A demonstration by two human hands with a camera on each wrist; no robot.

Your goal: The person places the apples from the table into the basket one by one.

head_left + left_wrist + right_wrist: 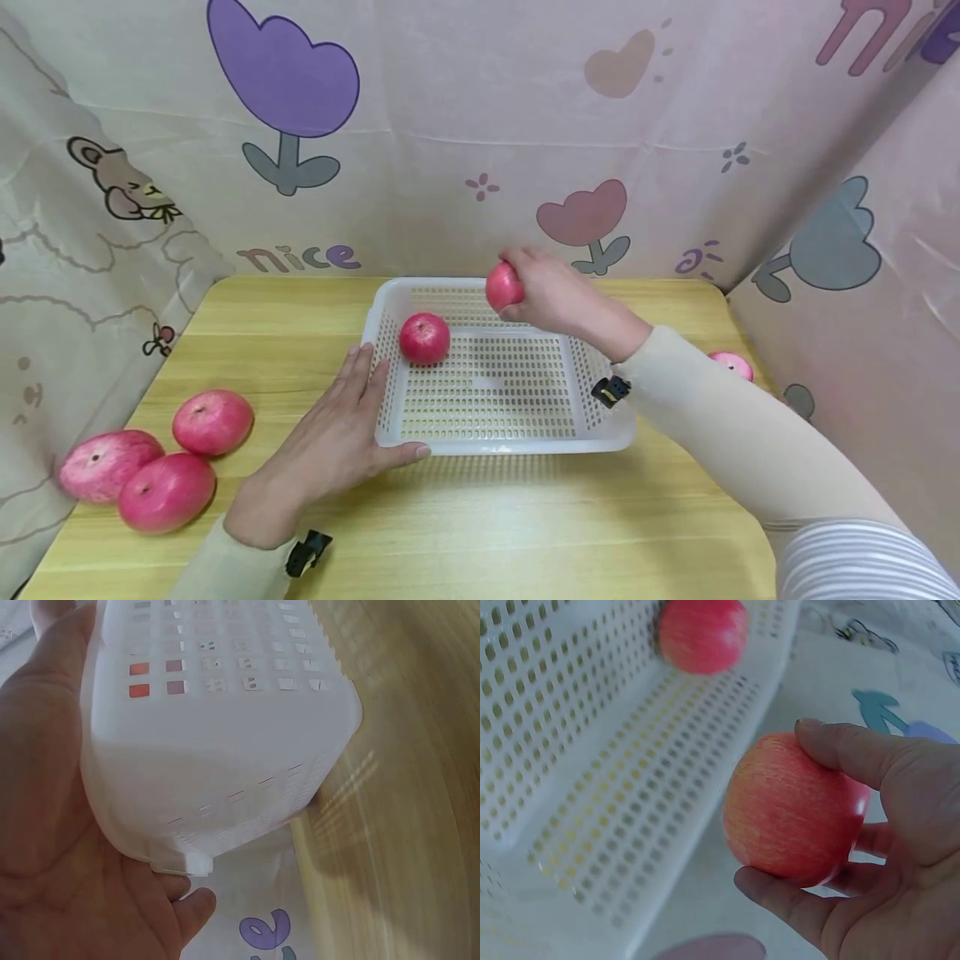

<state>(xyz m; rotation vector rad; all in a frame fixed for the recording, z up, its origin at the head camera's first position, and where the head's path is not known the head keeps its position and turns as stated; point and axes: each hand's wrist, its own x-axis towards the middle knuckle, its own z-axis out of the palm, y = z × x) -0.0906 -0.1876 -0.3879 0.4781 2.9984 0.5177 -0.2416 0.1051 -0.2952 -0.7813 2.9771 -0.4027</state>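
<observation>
My right hand (551, 292) grips a red apple (504, 287) over the far side of a white plastic basket (502, 447). In the right wrist view, thumb and fingers curl round the apple (791, 810). Inside the basket, near its left wall, sits another red apple (424, 339). My left hand (330, 433) rests along the basket's left rim, fingers stretched out and thumb at the near left corner. The left wrist view shows this hand (67, 825) against the outside of the basket (202, 750), with its holed wall.
Several red apples lie on the wooden table (480, 533): a group at the left, including one apple (213, 422), and an apple (731, 365) at the right edge, partly behind my right sleeve. A printed curtain (450, 142) encloses the table's back and sides.
</observation>
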